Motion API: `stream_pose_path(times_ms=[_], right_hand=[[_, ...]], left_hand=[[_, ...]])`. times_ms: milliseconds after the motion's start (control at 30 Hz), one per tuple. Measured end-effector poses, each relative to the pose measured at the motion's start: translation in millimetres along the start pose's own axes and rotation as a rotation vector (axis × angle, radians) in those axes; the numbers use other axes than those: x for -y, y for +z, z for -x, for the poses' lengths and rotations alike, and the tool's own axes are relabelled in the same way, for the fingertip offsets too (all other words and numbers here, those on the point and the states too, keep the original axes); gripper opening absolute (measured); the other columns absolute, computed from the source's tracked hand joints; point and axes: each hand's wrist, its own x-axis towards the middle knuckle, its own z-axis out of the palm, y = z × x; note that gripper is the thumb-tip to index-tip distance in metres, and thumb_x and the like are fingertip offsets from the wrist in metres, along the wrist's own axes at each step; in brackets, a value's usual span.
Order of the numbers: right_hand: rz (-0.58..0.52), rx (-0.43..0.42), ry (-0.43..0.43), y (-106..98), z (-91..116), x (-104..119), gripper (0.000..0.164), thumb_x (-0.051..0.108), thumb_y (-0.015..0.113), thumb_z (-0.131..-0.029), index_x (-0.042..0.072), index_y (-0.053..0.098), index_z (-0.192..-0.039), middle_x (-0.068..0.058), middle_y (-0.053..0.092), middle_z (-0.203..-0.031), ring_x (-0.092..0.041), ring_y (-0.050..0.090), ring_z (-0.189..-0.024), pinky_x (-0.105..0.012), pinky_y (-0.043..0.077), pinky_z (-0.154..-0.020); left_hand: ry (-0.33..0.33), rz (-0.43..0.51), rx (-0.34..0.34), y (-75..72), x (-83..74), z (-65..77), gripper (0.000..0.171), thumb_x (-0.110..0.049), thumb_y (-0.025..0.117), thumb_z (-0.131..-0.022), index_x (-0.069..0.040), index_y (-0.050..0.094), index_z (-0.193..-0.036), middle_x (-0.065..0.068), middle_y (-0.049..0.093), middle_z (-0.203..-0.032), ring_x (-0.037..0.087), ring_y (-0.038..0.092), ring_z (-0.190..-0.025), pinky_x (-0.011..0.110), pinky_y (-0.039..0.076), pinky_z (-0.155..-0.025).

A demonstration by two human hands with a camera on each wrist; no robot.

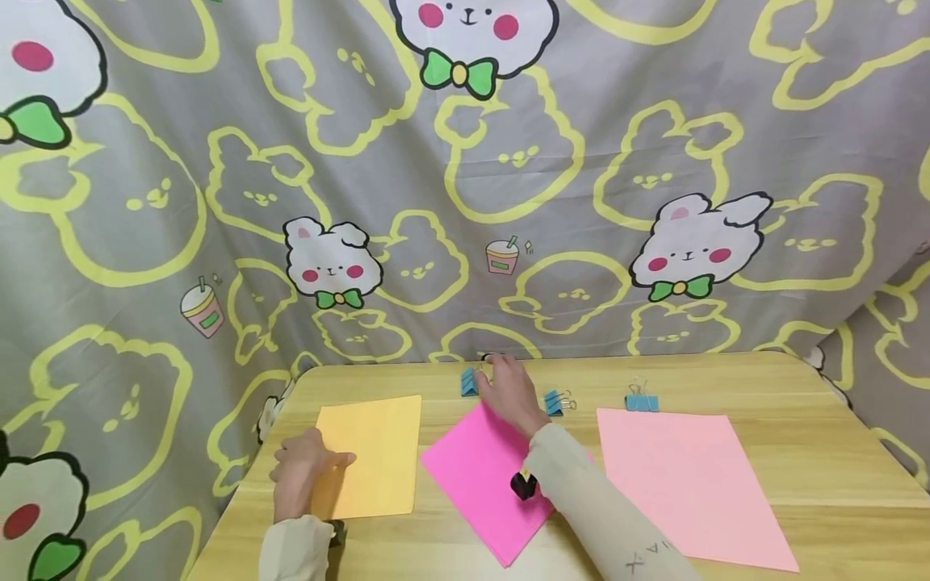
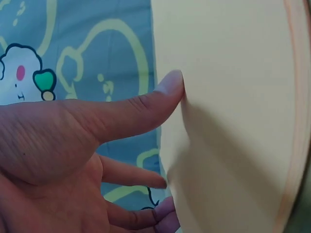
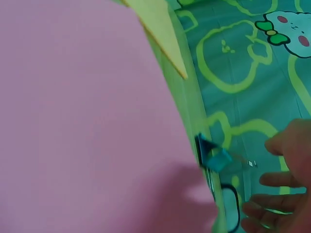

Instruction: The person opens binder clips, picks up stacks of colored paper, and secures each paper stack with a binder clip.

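One teal metal binder clip with wire handles [image 1: 470, 382] stands just beside the fingertips of the right hand [image 1: 512, 395], whose spread, loosely bent fingers hold nothing. Beneath that hand and forearm lies bright magenta rectangular paper [image 1: 472, 484]. The left hand [image 1: 305, 460] is loosely open at the near edge of yellow-orange rectangular paper [image 1: 378, 456], thumb resting on it. Right of the right hand, two more teal binder clips [image 1: 557, 403] and pale pink rectangular paper [image 1: 690, 476] share the wood-grain tabletop [image 1: 436, 549].
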Motion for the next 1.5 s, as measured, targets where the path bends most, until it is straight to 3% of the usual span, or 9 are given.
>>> stream_pose_path(times_ms=[133,267,467,600,733,867,1033,1267,1500], right_hand=[[0.014,-0.054,0.02,6.0,-9.2,10.0,0.023,0.019,0.06,-0.103,-0.001,0.071,-0.104,-0.016,0.069,-0.097,-0.026,0.062,-0.077,-0.043,0.054,-0.069],[0.036,-0.074,0.041,5.7,-16.6,16.0,0.028,0.013,0.062,-0.1,0.005,0.062,-0.073,-0.005,0.052,-0.063,-0.015,0.038,-0.051,-0.033,0.037,-0.048],[0.077,0.001,0.13,8.7,-21.7,16.4,0.047,0.011,0.058,-0.101,0.015,0.042,-0.057,0.001,0.035,-0.053,-0.016,0.033,-0.053,-0.044,0.04,-0.066],[0.063,0.028,0.112,12.1,-25.0,16.9,0.043,0.009,0.055,-0.102,0.013,0.047,-0.06,0.0,0.042,-0.056,-0.018,0.037,-0.058,-0.051,0.04,-0.078],[-0.023,0.061,0.019,11.0,-28.0,21.5,0.027,0.008,0.057,-0.104,0.006,0.061,-0.078,-0.002,0.056,-0.072,-0.016,0.048,-0.065,-0.043,0.047,-0.074],[-0.107,0.103,-0.031,-0.9,-25.8,26.3,0.017,0.008,0.054,-0.106,0.003,0.059,-0.092,-0.007,0.058,-0.093,-0.021,0.054,-0.08,-0.039,0.049,-0.073],[-0.141,0.13,-0.041,-24.9,-15.7,24.1,0.018,0.01,0.046,-0.109,0.005,0.051,-0.093,-0.009,0.053,-0.093,-0.02,0.049,-0.078,-0.035,0.045,-0.07],[-0.232,0.135,0.05,-72.0,11.1,13.6,0.015,0.014,0.043,-0.11,0.002,0.051,-0.103,-0.012,0.056,-0.087,-0.018,0.048,-0.061,-0.03,0.041,-0.053],[-0.187,0.148,0.028,-124.3,47.9,-5.4,0.014,0.015,0.057,-0.106,0.002,0.057,-0.11,-0.019,0.061,-0.117,-0.037,0.065,-0.107,-0.047,0.055,-0.082]], left_hand=[[-0.005,0.012,0.013,-1.7,0.0,0.5,0.075,-0.044,0.085,-0.082,0.015,0.055,-0.117,0.041,0.043,-0.103,0.061,0.045,-0.103,0.074,0.043,-0.083],[-0.002,0.044,0.018,-2.5,-2.0,1.2,0.076,-0.04,0.087,-0.082,0.017,0.052,-0.119,0.042,0.041,-0.104,0.064,0.045,-0.104,0.075,0.043,-0.083],[0.003,0.035,0.012,-3.3,-1.4,0.6,0.078,-0.042,0.086,-0.082,0.016,0.051,-0.121,0.043,0.044,-0.109,0.063,0.044,-0.107,0.076,0.041,-0.085],[0.018,0.046,-0.005,-3.0,-0.1,-1.6,0.084,-0.04,0.087,-0.081,0.019,0.045,-0.125,0.045,0.043,-0.113,0.065,0.042,-0.11,0.075,0.04,-0.087],[0.048,0.051,-0.015,-3.9,1.6,-3.6,0.092,-0.036,0.088,-0.081,0.024,0.035,-0.126,0.051,0.038,-0.116,0.069,0.041,-0.11,0.073,0.042,-0.09],[0.038,0.056,0.006,-4.6,2.4,-3.2,0.094,-0.036,0.088,-0.081,0.024,0.033,-0.127,0.051,0.04,-0.118,0.069,0.041,-0.113,0.073,0.041,-0.091],[0.05,0.084,0.009,-3.9,2.6,-4.2,0.095,-0.033,0.088,-0.082,0.025,0.03,-0.13,0.052,0.038,-0.123,0.069,0.041,-0.114,0.072,0.04,-0.093],[0.091,0.156,-0.02,-2.5,4.9,-11.9,0.118,-0.018,0.09,-0.079,0.027,0.001,-0.143,0.059,0.022,-0.133,0.069,0.04,-0.119,0.068,0.039,-0.102],[0.117,0.264,-0.027,0.3,11.6,-17.1,0.105,-0.006,0.085,-0.081,0.024,0.003,-0.14,0.055,0.041,-0.123,0.061,0.051,-0.111,0.063,0.044,-0.093]])
